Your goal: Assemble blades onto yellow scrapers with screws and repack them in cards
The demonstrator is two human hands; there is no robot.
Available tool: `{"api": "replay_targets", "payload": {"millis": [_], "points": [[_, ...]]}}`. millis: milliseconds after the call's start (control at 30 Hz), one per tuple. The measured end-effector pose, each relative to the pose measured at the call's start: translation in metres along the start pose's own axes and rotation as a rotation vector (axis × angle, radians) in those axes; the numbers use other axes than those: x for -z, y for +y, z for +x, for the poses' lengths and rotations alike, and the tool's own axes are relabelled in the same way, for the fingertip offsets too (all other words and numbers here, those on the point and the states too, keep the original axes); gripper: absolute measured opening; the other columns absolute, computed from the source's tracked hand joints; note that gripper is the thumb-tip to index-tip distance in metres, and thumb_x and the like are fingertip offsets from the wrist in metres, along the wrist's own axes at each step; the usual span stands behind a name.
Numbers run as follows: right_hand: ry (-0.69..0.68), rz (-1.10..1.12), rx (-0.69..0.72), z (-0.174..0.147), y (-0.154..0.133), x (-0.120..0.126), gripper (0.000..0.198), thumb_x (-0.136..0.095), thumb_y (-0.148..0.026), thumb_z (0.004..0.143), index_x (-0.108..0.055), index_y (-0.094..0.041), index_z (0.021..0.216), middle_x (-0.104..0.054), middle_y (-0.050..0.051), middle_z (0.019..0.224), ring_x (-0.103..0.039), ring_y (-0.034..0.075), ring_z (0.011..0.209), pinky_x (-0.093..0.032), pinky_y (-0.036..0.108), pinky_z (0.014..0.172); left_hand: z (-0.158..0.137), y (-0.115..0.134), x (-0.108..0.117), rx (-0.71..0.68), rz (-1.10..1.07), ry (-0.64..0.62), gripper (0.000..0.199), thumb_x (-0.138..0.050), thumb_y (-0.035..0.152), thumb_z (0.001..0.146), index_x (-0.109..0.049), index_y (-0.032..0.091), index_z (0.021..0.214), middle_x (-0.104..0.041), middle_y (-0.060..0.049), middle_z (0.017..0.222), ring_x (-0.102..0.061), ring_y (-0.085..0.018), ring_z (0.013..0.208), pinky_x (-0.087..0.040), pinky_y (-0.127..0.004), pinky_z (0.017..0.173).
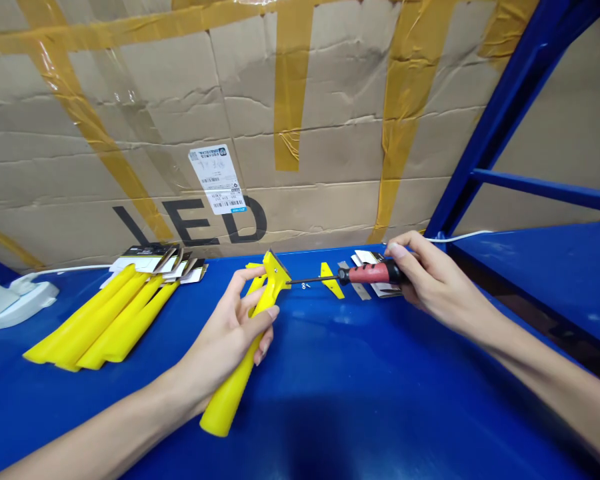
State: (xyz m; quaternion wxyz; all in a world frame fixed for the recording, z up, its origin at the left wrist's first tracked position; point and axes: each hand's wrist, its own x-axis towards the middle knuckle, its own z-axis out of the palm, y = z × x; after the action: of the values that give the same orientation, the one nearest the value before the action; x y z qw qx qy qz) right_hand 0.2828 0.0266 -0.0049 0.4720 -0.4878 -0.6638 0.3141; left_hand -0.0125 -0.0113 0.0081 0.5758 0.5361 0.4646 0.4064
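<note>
Yellow plastic scraper handle point(250, 347), lying on the blue bench point(360, 400), clasped by the left hand point(230, 333); right hand point(430, 280), grip closed on a red-and-black screwdriver point(365, 273), tip at the scraper head. Left of the scraper: stacked yellow handles point(105, 317) before a taped cardboard box point(300, 120).

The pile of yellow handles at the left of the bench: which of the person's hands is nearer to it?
Left. The left hand grips a yellow scraper just right of the pile of yellow handles; the right hand, holding the screwdriver, is much farther right.
</note>
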Motion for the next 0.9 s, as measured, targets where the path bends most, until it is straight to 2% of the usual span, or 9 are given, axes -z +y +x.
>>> {"api": "replay_targets", "payload": {"millis": [167, 233, 333, 400, 533, 667, 733, 800, 900], "points": [[-0.205, 0.107, 0.080, -0.003, -0.003, 0.001, 0.042, -0.066, -0.051, 0.094, -0.048, -0.029, 0.124, -0.066, 0.003, 0.101, -0.068, 0.016, 0.074, -0.058, 0.030, 0.065, 0.001, 0.000, 0.002, -0.029, -0.019, 0.035, 0.056, -0.070, 0.025, 0.088, -0.038, 0.030, 0.134, -0.055, 0.009, 0.066, -0.045, -0.007, 0.048, -0.038, -0.016, 0.045], [-0.190, 0.110, 0.101, -0.004, -0.004, 0.000, 0.039, -0.067, -0.049, 0.094, -0.047, -0.029, 0.121, -0.064, -0.001, 0.086, -0.063, 0.012, 0.061, -0.054, 0.026, 0.058, 0.001, 0.002, 0.003, -0.028, -0.024, 0.040, 0.058, -0.071, 0.023, 0.087, -0.038, 0.030, 0.135, -0.053, 0.009, 0.064, -0.044, -0.008, 0.048, -0.038, -0.016, 0.045], [-0.084, 0.028, 0.022, -0.004, -0.003, -0.003, 0.031, -0.052, -0.057, 0.100, -0.048, -0.027, 0.108, -0.050, -0.008, 0.060, -0.045, 0.008, 0.039, -0.037, 0.021, 0.039, 0.001, 0.003, 0.002, -0.021, -0.015, 0.029, 0.054, -0.068, 0.023, 0.089, -0.038, 0.029, 0.135, -0.052, 0.009, 0.060, -0.044, -0.008, 0.047, -0.038, -0.017, 0.045], [-0.061, 0.025, -0.022, -0.003, -0.002, -0.003, 0.036, -0.052, -0.060, 0.098, -0.051, -0.026, 0.109, -0.058, -0.004, 0.068, -0.052, 0.010, 0.043, -0.040, 0.022, 0.039, 0.001, 0.003, 0.001, -0.024, -0.015, 0.022, 0.052, -0.066, 0.023, 0.091, -0.038, 0.029, 0.134, -0.054, 0.009, 0.063, -0.044, -0.007, 0.047, -0.038, -0.017, 0.045], [-0.114, 0.106, 0.064, -0.001, -0.003, 0.000, 0.046, -0.076, -0.050, 0.085, -0.054, -0.028, 0.118, -0.068, 0.005, 0.104, -0.069, 0.017, 0.074, -0.062, 0.032, 0.066, 0.001, 0.001, 0.001, -0.018, -0.029, 0.019, 0.051, -0.066, 0.024, 0.091, -0.038, 0.029, 0.133, -0.055, 0.008, 0.065, -0.044, -0.007, 0.047, -0.038, -0.016, 0.045], [-0.122, 0.063, 0.037, -0.002, -0.005, -0.005, 0.032, -0.067, -0.051, 0.092, -0.055, -0.024, 0.106, -0.058, -0.004, 0.065, -0.056, 0.012, 0.049, -0.049, 0.024, 0.044, 0.000, 0.004, 0.001, -0.025, -0.041, 0.026, 0.052, -0.066, 0.022, 0.091, -0.038, 0.028, 0.134, -0.054, 0.009, 0.061, -0.043, -0.007, 0.045, -0.037, -0.016, 0.044], [-0.109, 0.049, 0.007, -0.003, -0.006, -0.009, 0.033, -0.060, -0.055, 0.096, -0.053, -0.024, 0.105, -0.053, -0.007, 0.059, -0.049, 0.010, 0.040, -0.040, 0.022, 0.036, 0.000, 0.005, 0.001, -0.025, -0.048, 0.036, 0.053, -0.066, 0.020, 0.090, -0.038, 0.027, 0.134, -0.053, 0.009, 0.061, -0.043, -0.007, 0.045, -0.038, -0.016, 0.044], [-0.102, 0.007, 0.036, -0.003, -0.006, -0.010, 0.034, -0.059, -0.055, 0.096, -0.054, -0.024, 0.106, -0.059, -0.005, 0.062, -0.055, 0.011, 0.042, -0.045, 0.024, 0.040, 0.000, 0.006, 0.002, -0.030, -0.049, 0.045, 0.053, -0.067, 0.020, 0.089, -0.038, 0.027, 0.133, -0.053, 0.009, 0.063, -0.044, -0.006, 0.045, -0.038, -0.015, 0.043], [-0.100, -0.185, 0.213, -0.004, -0.006, -0.004, 0.031, -0.070, -0.048, 0.090, -0.066, -0.024, 0.108, -0.077, 0.005, 0.091, -0.074, 0.021, 0.074, -0.060, 0.033, 0.068, 0.001, 0.006, 0.002, -0.036, -0.049, 0.025, 0.052, -0.070, 0.023, 0.089, -0.040, 0.028, 0.132, -0.057, 0.008, 0.070, -0.045, -0.005, 0.046, -0.038, -0.015, 0.042]]}}
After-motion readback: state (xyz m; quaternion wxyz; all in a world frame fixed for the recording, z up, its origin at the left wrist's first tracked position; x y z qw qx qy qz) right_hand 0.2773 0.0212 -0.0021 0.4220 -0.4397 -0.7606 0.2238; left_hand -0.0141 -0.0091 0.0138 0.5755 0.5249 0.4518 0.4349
